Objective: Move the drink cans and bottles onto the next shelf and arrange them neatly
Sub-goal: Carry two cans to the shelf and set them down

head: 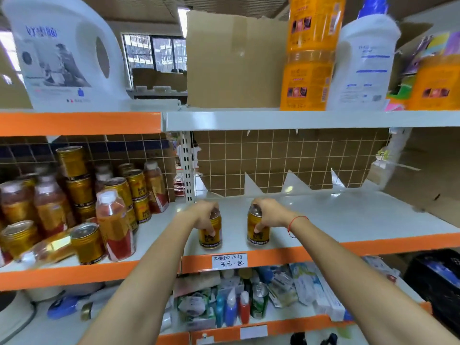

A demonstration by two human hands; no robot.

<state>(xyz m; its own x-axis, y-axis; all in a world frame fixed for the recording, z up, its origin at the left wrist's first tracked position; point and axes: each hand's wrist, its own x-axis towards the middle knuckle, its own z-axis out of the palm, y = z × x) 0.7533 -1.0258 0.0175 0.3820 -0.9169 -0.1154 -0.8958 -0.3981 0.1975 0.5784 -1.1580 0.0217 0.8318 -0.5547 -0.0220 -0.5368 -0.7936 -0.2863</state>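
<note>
Two upright cans are gripped from above near the shelf's (348, 215) front edge: one (211, 232) by the left hand (205, 215), the other (257, 230) by the right hand (267, 212).

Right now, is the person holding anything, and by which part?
Yes: each hand grips a gold can by its top. Left hand on the left can, right hand on the right can.

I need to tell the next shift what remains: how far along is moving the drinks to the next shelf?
Barely started. Nothing stands alone on the right shelf yet. In hand: the left hand and right hand each grip a gold can, left can and right can, upright near the front edge. Left: the crowd of cans and bottles on the left shelf.
</note>
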